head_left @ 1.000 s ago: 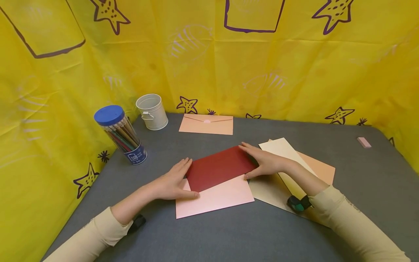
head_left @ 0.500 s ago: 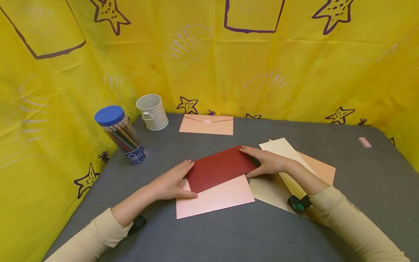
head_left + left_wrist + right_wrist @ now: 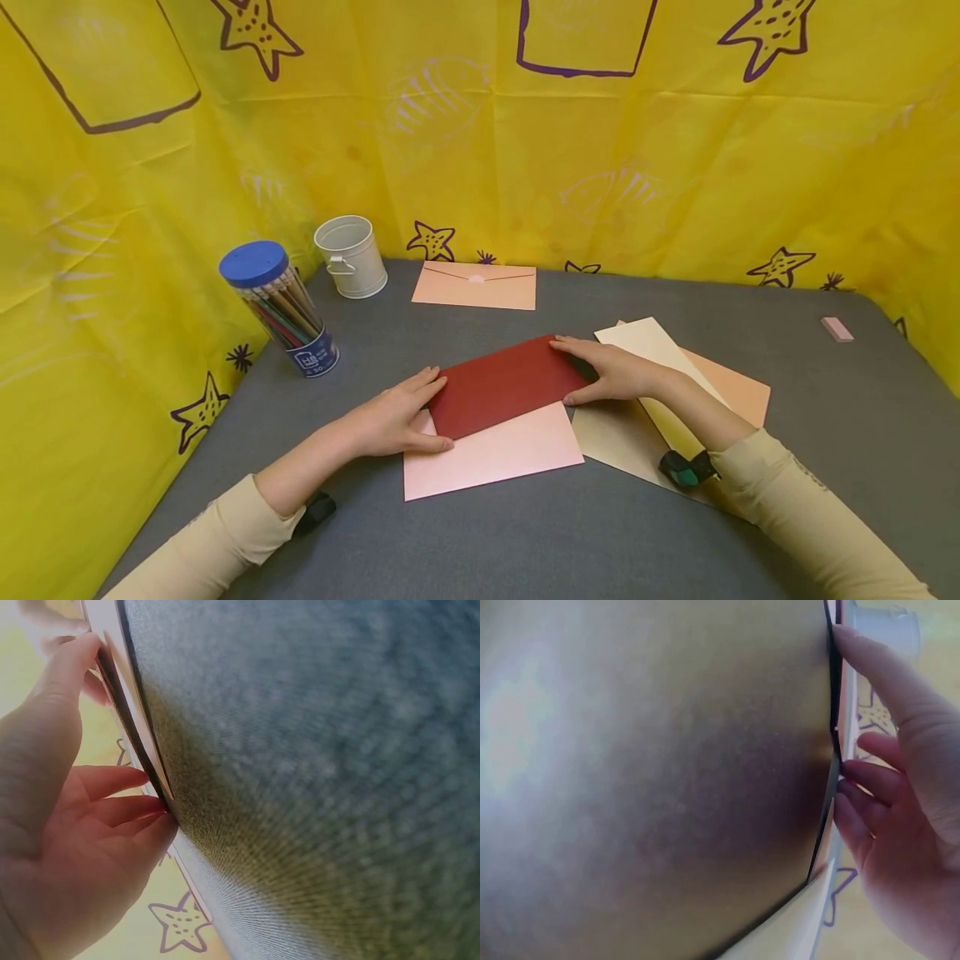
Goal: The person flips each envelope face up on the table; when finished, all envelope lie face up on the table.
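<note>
The left hand (image 3: 390,418) and right hand (image 3: 613,371), spread wide, touch opposite ends of a red envelope (image 3: 506,387), pink envelope (image 3: 495,458) partly beneath; apparently aligning, calling next for even edge pressure.

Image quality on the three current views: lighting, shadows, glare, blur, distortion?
Head: evenly lit, mostly crisp; pencil tub leans, possibly wide-angle stretch. Left wrist: yellow backdrop washed out at upper left, table grain soft, brownish shadow beside the pale paper. Right wrist: bright glare patch at far left, close surface hazy and blurred, darker toward the right hand.
</note>
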